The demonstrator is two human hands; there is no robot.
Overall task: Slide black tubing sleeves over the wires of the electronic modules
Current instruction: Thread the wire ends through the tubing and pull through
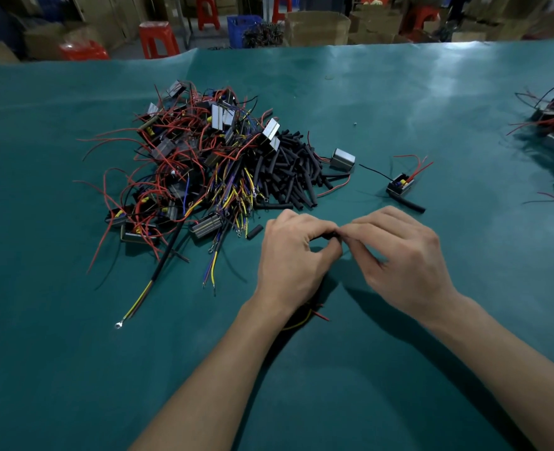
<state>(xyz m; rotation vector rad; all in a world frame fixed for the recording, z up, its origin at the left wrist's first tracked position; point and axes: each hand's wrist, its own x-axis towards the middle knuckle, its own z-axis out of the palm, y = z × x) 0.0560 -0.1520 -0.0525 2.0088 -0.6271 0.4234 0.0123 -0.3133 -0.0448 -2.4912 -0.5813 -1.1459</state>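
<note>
Both hands meet fingertip to fingertip above the tabletop (399, 369): left hand (293, 255) fingers pinch a black sleeve (329, 236) lying left-right, right hand (399, 252) pinches at its right end, likely feeding wires (305, 317).

Both bare forearms reached forward from the lower edge and converged. The left hand (292, 252) was back-up, wrist slightly bent, fingers curled down with thumb and index fingertips pinching a short black tubing sleeve (329, 236). The right hand (399, 252) was back-up too, fingers curled, its fingertips (345, 230) touching the left hand's fingertips and pinching at the same sleeve. Knuckles of both hands were raised; what the palms hid could not be told.
</note>
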